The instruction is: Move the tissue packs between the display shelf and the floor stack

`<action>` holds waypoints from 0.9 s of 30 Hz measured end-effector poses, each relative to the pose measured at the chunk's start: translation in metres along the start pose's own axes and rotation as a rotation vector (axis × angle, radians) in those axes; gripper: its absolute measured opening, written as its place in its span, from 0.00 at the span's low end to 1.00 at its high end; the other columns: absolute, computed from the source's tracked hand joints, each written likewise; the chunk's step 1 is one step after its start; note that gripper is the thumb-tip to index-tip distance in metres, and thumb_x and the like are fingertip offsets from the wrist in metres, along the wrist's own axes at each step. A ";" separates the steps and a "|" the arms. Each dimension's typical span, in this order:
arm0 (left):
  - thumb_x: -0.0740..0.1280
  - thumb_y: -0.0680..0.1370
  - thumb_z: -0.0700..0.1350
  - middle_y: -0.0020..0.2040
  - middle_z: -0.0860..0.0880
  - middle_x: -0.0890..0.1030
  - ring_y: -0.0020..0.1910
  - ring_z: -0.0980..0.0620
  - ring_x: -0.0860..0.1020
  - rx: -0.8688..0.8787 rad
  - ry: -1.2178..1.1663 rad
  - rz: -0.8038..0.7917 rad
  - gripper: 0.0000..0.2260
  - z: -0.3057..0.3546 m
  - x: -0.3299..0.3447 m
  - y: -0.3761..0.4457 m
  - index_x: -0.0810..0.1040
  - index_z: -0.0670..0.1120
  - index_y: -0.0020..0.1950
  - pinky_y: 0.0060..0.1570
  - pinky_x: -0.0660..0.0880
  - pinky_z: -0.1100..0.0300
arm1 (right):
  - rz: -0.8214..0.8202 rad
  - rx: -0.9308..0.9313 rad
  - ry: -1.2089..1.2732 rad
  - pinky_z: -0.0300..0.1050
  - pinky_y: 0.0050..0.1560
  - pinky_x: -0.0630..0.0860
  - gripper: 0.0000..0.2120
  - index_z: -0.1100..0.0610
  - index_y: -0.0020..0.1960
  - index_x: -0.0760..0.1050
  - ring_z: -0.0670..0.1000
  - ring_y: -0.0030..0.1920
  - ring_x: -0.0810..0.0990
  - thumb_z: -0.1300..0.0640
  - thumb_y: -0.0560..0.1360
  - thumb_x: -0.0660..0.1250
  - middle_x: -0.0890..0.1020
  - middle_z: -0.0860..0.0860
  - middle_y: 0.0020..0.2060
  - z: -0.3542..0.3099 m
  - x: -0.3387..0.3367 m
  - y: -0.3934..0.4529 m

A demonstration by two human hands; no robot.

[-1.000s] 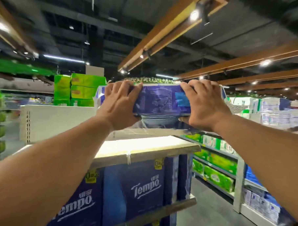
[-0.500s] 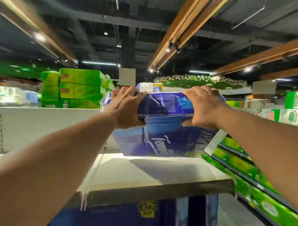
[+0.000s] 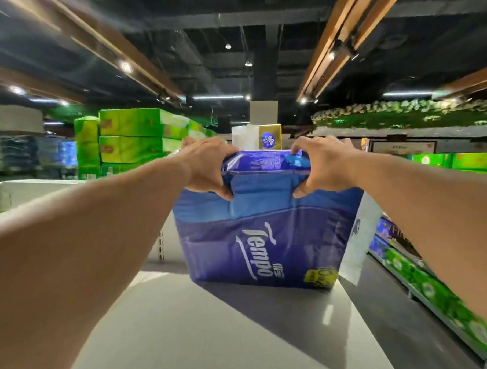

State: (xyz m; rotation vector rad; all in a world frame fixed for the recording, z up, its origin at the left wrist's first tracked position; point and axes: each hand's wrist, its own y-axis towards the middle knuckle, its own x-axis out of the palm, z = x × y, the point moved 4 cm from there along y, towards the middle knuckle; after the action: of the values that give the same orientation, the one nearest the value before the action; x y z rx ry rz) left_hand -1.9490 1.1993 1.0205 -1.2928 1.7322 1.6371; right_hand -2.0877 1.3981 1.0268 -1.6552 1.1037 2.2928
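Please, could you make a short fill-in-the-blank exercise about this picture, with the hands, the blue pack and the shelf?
1. The brand name printed on the blue tissue pack is ____.
2. The left hand and the right hand both grip the pack at its ____ edge.
3. The pack's bottom is at the white shelf top, which is ____ in colour.
4. The stacked cartons behind the left arm are ____.

Missing words: Tempo; top; white; green

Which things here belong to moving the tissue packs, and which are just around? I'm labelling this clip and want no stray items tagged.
Part of the job:
- blue Tempo tissue pack, standing on the shelf
- white shelf top
- left hand and right hand, gripping the pack's top

Just around:
- green cartons stacked behind
- gold box
- green packs on the right aisle shelf
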 end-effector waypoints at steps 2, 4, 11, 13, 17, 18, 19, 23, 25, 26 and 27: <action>0.76 0.56 0.69 0.51 0.55 0.76 0.52 0.49 0.73 0.006 -0.017 -0.025 0.36 0.001 0.005 0.016 0.75 0.59 0.61 0.57 0.70 0.43 | -0.036 0.008 0.026 0.58 0.61 0.65 0.43 0.43 0.69 0.65 0.58 0.64 0.71 0.34 0.60 0.79 0.75 0.50 0.65 0.012 0.002 0.013; 0.77 0.57 0.69 0.52 0.56 0.78 0.52 0.49 0.74 0.008 -0.025 -0.047 0.35 0.003 0.008 0.030 0.76 0.59 0.61 0.57 0.69 0.45 | -0.076 0.012 0.050 0.54 0.56 0.68 0.43 0.43 0.69 0.66 0.58 0.61 0.73 0.35 0.60 0.80 0.76 0.51 0.64 0.022 0.005 0.023; 0.74 0.57 0.74 0.65 0.53 0.75 0.63 0.45 0.72 -0.224 0.117 -0.071 0.45 0.001 0.047 0.055 0.67 0.55 0.68 0.61 0.69 0.38 | -0.060 0.054 -0.197 0.64 0.68 0.65 0.38 0.45 0.75 0.64 0.59 0.70 0.67 0.34 0.70 0.71 0.71 0.52 0.69 0.040 0.035 0.053; 0.76 0.53 0.73 0.69 0.54 0.67 0.69 0.45 0.63 -0.264 0.036 -0.092 0.56 -0.001 0.068 0.050 0.59 0.56 0.74 0.62 0.69 0.34 | -0.092 0.099 -0.133 0.62 0.66 0.66 0.46 0.47 0.74 0.61 0.59 0.69 0.68 0.28 0.64 0.71 0.71 0.52 0.67 0.041 0.050 0.057; 0.80 0.56 0.68 0.69 0.52 0.65 0.69 0.44 0.60 -0.243 0.056 -0.075 0.59 0.000 0.070 0.049 0.53 0.54 0.78 0.59 0.72 0.37 | -0.141 0.113 -0.159 0.63 0.64 0.67 0.55 0.49 0.74 0.57 0.59 0.69 0.68 0.25 0.57 0.75 0.71 0.52 0.67 0.040 0.053 0.060; 0.80 0.56 0.67 0.69 0.52 0.64 0.69 0.45 0.60 -0.239 0.052 -0.060 0.58 -0.001 0.070 0.048 0.53 0.54 0.78 0.59 0.73 0.38 | -0.137 0.124 -0.175 0.63 0.64 0.67 0.54 0.50 0.74 0.57 0.59 0.69 0.69 0.26 0.58 0.75 0.71 0.53 0.66 0.039 0.051 0.061; 0.81 0.57 0.66 0.71 0.52 0.63 0.71 0.45 0.59 -0.238 0.040 -0.051 0.58 0.000 0.070 0.046 0.52 0.55 0.78 0.60 0.72 0.37 | -0.139 0.140 -0.185 0.64 0.64 0.66 0.54 0.50 0.74 0.58 0.59 0.68 0.69 0.27 0.59 0.76 0.71 0.53 0.66 0.037 0.050 0.060; 0.79 0.64 0.65 0.82 0.55 0.41 0.80 0.45 0.38 -0.258 0.022 -0.102 0.62 -0.001 0.063 0.031 0.38 0.55 0.81 0.72 0.49 0.26 | -0.070 0.207 -0.258 0.68 0.70 0.59 0.50 0.54 0.75 0.59 0.61 0.71 0.66 0.35 0.63 0.78 0.69 0.56 0.68 0.010 0.046 0.054; 0.76 0.68 0.64 0.82 0.55 0.37 0.80 0.45 0.35 -0.299 0.070 -0.094 0.58 -0.011 0.048 0.018 0.36 0.56 0.81 0.71 0.42 0.26 | 0.075 0.127 -0.180 0.68 0.74 0.56 0.43 0.57 0.75 0.58 0.62 0.72 0.62 0.46 0.68 0.76 0.66 0.57 0.70 -0.020 0.044 0.051; 0.75 0.70 0.64 0.82 0.54 0.38 0.80 0.44 0.36 -0.333 0.095 -0.078 0.56 -0.019 0.038 0.006 0.36 0.55 0.81 0.72 0.42 0.26 | 0.145 0.066 -0.112 0.68 0.75 0.54 0.40 0.58 0.75 0.58 0.62 0.73 0.60 0.49 0.70 0.73 0.65 0.58 0.70 -0.038 0.044 0.049; 0.74 0.71 0.63 0.83 0.53 0.40 0.80 0.44 0.37 -0.369 0.118 -0.070 0.55 -0.029 0.029 -0.007 0.37 0.55 0.82 0.72 0.42 0.27 | 0.186 0.016 -0.045 0.67 0.75 0.53 0.37 0.58 0.75 0.58 0.62 0.74 0.59 0.51 0.71 0.70 0.64 0.58 0.71 -0.058 0.044 0.047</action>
State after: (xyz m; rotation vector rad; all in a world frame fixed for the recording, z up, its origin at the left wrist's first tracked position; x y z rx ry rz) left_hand -1.9488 1.1631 0.9989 -1.6254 1.4722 1.9368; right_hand -2.0817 1.3147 1.0034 -1.5470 1.3133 2.4108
